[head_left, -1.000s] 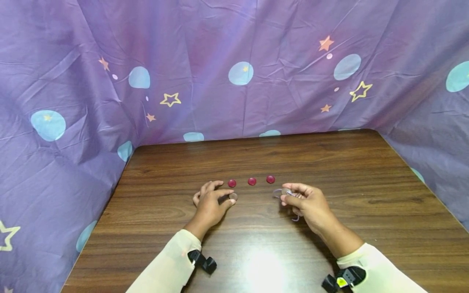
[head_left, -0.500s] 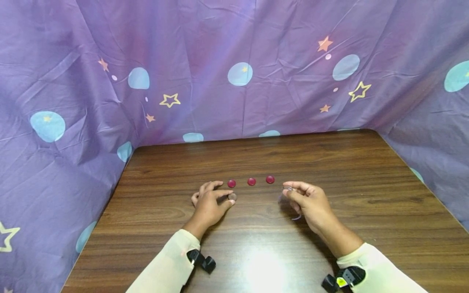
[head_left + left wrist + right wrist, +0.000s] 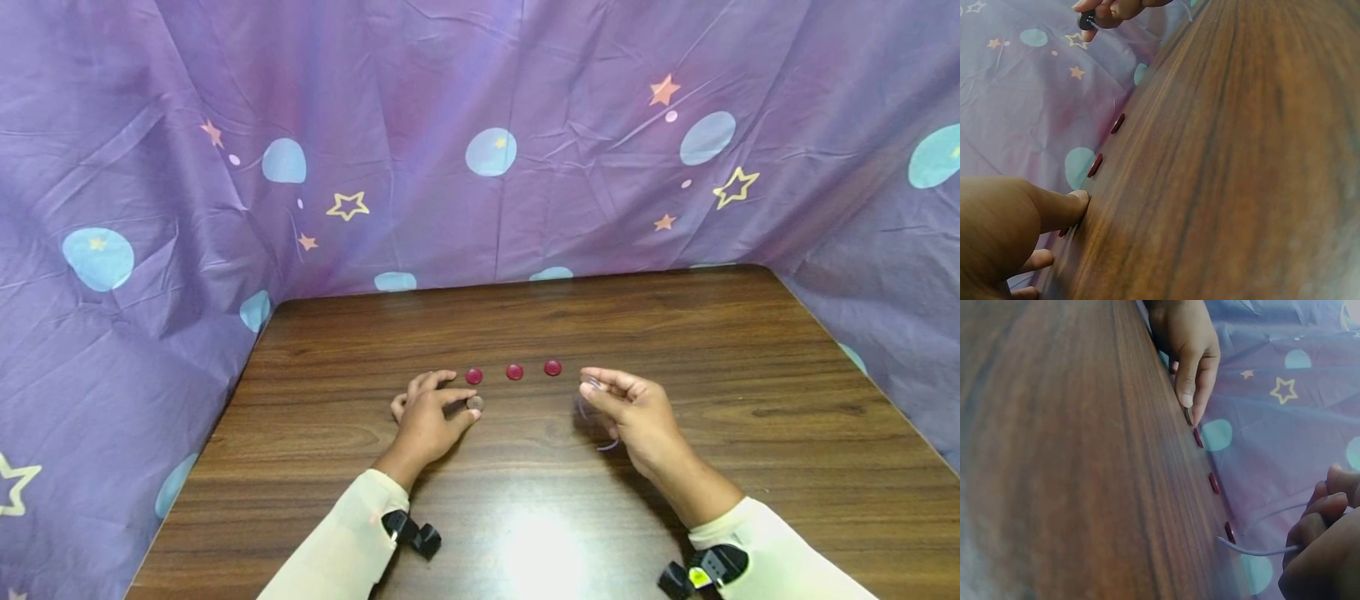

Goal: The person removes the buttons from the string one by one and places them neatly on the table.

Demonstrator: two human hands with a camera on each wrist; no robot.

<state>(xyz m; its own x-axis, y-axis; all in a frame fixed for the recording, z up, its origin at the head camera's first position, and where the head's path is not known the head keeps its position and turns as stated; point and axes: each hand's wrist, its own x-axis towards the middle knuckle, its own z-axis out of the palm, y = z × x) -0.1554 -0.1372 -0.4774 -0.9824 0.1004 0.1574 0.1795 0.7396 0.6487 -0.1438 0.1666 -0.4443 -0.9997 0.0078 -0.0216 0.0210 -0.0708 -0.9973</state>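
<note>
Lower centre-left in the head view, the left hand (image 3: 429, 417) pinches a brown button (image 3: 475, 403) by its edges, thumb and forefinger against it, the button on the wood-grain table (image 3: 525, 321). Right of centre, the right hand (image 3: 637, 408) pinches a dark button (image 3: 1087, 20) with a pale purple cord (image 3: 608, 447). The fingers hide most of that button from the head camera; at the top of the left wrist view its face shows small holes with cord at them. Three red buttons (image 3: 514, 372) form a row across mid-frame; the left hand partly covers the nearest in the left wrist view. Both sleeves (image 3: 780, 554) run off the bottom edge. A second ago a loop of cord stuck out left of the right fingertips; now it hangs below them. The left hand and red buttons look unmoved.
</note>
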